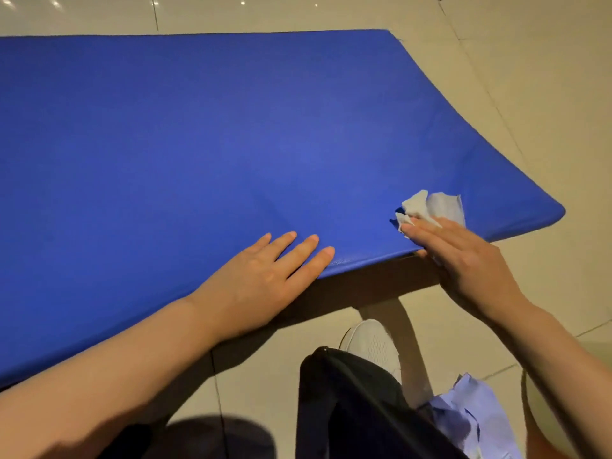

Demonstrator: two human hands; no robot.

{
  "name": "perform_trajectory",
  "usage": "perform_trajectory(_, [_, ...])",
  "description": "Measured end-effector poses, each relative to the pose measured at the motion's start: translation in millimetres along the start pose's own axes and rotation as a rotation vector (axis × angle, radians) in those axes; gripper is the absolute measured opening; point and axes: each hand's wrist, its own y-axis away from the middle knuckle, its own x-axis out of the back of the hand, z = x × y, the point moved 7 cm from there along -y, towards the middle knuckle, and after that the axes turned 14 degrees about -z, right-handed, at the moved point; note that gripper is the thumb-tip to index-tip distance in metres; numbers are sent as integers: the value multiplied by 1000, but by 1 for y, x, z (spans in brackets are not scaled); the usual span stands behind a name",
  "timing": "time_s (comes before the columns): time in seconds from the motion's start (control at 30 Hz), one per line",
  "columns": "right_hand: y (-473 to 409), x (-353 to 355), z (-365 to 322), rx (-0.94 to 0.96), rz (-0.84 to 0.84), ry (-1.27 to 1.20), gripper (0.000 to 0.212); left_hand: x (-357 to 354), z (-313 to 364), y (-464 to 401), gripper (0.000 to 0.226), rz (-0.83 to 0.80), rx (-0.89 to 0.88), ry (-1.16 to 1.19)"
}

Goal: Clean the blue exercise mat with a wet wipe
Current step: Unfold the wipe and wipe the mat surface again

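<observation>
The blue exercise mat [231, 134] fills most of the view, lying over a raised surface whose near edge casts a shadow on the floor. A crumpled white wet wipe [430, 205] rests on the mat near its near right corner. My right hand [460, 256] presses flat on the wipe, fingers over its near part and thumb at the mat's edge. My left hand [268, 276] lies flat on the mat's near edge, fingers spread, holding nothing.
Beige floor tiles [530, 94] surround the mat. Below the mat's edge I see a dark trouser leg [347, 402], a white shoe [374, 346], and a pale blue crumpled sheet [473, 419] at the lower right.
</observation>
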Motion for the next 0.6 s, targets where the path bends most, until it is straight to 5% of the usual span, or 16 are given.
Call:
perform_trajectory(0.17, [-12, -64, 24, -88, -254, -148, 45, -51, 4, -26, 93, -335, 81, 33])
perform_trajectory(0.23, [-6, -106, 15, -213, -486, -359, 61, -86, 19, -22, 85, -546, 61, 68])
perform_trajectory(0.3, [-4, -131, -6, -298, -602, -441, 76, -102, 22, -12, 65, -556, 53, 107])
perform_trajectory(0.37, [-14, -133, -39, -186, -618, -437, 88, -107, 2, 2, 56, -488, 168, 182])
perform_trajectory(0.47, [-23, -137, -117, 186, -773, -365, 85, -106, -63, 45, 65, -507, 638, 302])
perform_trajectory(0.53, [-27, -139, -158, 355, -818, -277, 75, -112, -97, 72, 73, -657, 902, 347])
perform_trajectory(0.6, [-34, -144, -157, 403, -785, -248, 80, -119, -108, 83, 77, -794, 951, 436])
